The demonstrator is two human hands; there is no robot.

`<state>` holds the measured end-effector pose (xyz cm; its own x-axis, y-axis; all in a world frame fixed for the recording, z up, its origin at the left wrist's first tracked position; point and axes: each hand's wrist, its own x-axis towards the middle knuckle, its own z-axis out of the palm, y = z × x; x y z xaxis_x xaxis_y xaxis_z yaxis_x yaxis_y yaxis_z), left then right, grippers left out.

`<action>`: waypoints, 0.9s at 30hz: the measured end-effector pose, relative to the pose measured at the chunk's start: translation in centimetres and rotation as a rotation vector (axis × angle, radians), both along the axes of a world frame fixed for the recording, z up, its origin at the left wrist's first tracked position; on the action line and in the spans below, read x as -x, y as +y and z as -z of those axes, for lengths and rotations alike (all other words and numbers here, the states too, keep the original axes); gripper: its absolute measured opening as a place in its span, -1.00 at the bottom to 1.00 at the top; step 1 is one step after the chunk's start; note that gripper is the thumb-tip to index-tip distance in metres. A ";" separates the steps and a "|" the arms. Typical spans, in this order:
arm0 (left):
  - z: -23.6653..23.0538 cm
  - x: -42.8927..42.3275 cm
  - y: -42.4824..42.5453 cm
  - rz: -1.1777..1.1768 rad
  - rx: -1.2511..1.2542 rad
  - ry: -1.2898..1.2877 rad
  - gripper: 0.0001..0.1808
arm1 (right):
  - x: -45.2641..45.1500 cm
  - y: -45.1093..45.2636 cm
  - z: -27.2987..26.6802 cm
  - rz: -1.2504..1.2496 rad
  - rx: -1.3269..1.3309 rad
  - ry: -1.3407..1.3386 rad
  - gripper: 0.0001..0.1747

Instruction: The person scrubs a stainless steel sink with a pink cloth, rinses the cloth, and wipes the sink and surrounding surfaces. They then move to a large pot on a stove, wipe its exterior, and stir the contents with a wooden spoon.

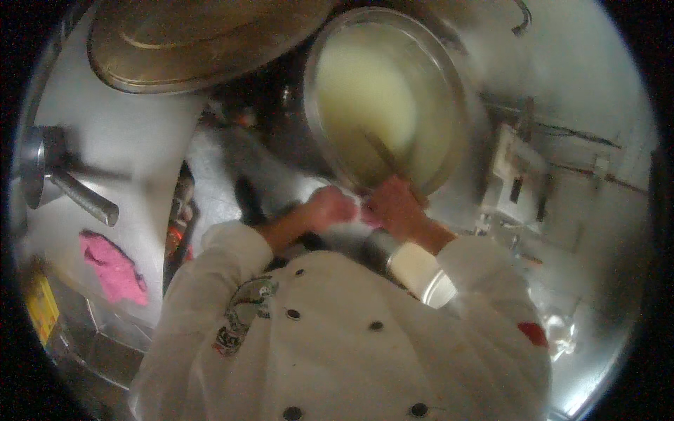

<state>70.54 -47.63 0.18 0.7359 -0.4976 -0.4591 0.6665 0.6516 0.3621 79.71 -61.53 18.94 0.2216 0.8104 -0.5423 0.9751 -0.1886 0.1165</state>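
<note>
A large metal pot (310, 100) stands before me, with pale yellow-white liquid (363, 89) in it. My right hand (397, 208) is at the pot's near rim, closed around a long dark stick-like utensil (382, 147) that reaches down into the liquid. Just left of it, outside the rim, is my left hand (334, 208); it is blurred and its fingers look curled. A bit of pink material (372, 217) shows between the two hands, and which hand holds it I cannot tell. Below my right wrist is a cylindrical container (416, 268) with a pale band and a white ridged end.
A big round metal lid (200, 42) lies at the upper left. On the steel counter (142, 158) are a metal pan with a tubular handle (87, 197) and a pink cloth (115, 268). A yellow object (42, 305) is at the left edge. A box-like fixture (513, 179) is at the right.
</note>
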 end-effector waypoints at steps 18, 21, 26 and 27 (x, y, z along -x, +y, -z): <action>0.1 -0.5 -1.6 0.128 0.025 0.189 -0.66 | 6.0 -14.4 3.3 2.148 -1.287 0.775 -0.58; -0.2 -0.7 -0.3 0.148 0.118 0.259 -0.66 | 4.3 -13.6 4.2 2.099 -1.150 0.405 -0.61; 0.0 -0.3 1.3 0.079 0.195 0.218 -0.67 | 3.9 -7.6 8.2 1.680 -1.010 -0.238 -0.71; 0.0 -0.3 1.4 0.070 0.129 0.214 -0.67 | 4.5 -6.4 8.9 1.627 -0.843 -0.397 -0.73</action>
<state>70.81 -46.18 0.16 0.5911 -0.6084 -0.5296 0.7638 0.6333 0.1249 75.19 -67.90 10.03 0.9471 -0.3030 0.1053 -0.2511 -0.9046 -0.3446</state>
